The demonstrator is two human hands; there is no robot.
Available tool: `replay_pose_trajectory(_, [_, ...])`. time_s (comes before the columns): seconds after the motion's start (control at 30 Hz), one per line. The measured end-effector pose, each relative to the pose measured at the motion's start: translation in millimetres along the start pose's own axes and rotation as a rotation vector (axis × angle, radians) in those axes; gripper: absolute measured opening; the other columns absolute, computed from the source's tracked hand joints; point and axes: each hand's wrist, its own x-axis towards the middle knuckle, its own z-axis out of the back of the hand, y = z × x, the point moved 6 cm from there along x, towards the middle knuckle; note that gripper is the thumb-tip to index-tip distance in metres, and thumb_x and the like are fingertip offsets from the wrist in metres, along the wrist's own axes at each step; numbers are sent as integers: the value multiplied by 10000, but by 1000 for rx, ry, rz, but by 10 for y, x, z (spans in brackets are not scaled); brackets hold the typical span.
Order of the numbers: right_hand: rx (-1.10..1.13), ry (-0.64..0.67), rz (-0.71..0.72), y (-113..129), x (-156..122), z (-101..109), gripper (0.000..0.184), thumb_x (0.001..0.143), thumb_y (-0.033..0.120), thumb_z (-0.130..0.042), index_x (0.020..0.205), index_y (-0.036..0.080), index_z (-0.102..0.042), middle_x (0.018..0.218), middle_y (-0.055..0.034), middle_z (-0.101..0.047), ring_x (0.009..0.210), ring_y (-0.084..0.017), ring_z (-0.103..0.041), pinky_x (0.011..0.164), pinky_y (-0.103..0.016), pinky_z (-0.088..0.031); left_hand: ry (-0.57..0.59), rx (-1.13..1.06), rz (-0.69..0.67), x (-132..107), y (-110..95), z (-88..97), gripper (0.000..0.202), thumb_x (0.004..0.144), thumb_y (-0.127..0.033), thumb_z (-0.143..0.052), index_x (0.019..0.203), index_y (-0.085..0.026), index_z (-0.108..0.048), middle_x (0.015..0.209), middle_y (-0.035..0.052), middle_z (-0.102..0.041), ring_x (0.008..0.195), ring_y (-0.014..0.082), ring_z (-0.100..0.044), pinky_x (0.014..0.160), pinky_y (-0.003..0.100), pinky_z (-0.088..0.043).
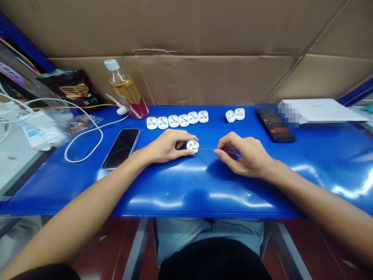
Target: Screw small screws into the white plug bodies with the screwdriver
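Plug body (192, 146), round and white, was positioned at the middle of the blue counter (204, 186), between the two hands and nearer the left hand (167, 147). It was held against the surface by the left fingers (183, 136), which were closed over its upper edge, with the thumb set along its lower edge. A small screwdriver (230, 150) with a dark purple handle was pinched in the right hand (247, 153), its thumb and forefinger brought together on the handle. The tool's long axis was laid nearly level, running left to right across the view, with the thin shaft directed at the plug body from the right. Contact between the tip and the plug body was suggested, but the point was too small to be confirmed. Six similar white plug pieces (183, 120) were lined up beyond the hands, and two more (239, 113) were set apart to the right. A smartphone (121, 148) was placed to the left, beside a looped white cable (102, 136).
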Motion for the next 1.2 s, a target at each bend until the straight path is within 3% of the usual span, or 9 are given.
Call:
replay_pose_trajectory(0.17, [28,-1,40,27,1,19,212,911,207,-678,1068,236,-538,899,-2,-745,667,-143,-710,597,-244,-526,4,0,-13,-6,-5,-9,453,959,-478,-733,1301,-180,-735,926,48,-712,726,144,-587,710,261,-443])
replay_pose_trajectory(0.33, [12,-21,27,20,6,23,147,932,200,-663,1002,246,-542,795,30,-713,619,-131,-683,564,-237,-508,12,2,-8,-5,-5,-10,453,958,-476,-736,1301,-180,-734,995,62,-737,760,151,-608,722,263,-452])
replay_pose_trajectory(0.53, [44,-18,63,36,10,20,234,861,157,-668,1034,247,-540,884,5,-729,683,-149,-701,615,-257,-546,10,-1,-13,-4,-17,-9,444,960,-467,-737,1298,-180,-736,976,55,-734,748,146,-600,721,260,-453])
replay_pose_trajectory(0.67, [11,-46,11,9,15,26,156,908,198,-676,978,254,-550,810,14,-723,623,-153,-683,572,-264,-523,10,8,-8,-4,-15,-6,459,957,-477,-738,1305,-178,-733,971,54,-732,752,148,-603,720,262,-452])
replay_pose_trajectory(0.87, [1,-102,6,-18,4,25,119,961,256,-678,1036,254,-585,872,4,-754,650,-161,-708,610,-274,-544,20,-2,-25,-3,-27,-10,454,960,-483,-730,1299,-181,-734,963,50,-727,747,147,-596,723,261,-452])
replay_pose_trajectory(1.2, [-46,-69,70,39,23,43,93,938,180,-628,975,252,-582,797,17,-725,631,-152,-675,610,-269,-506,26,-13,-35,-6,-30,-17,438,969,-484,-716,1290,-186,-734,1002,64,-734,757,151,-600,729,260,-455])
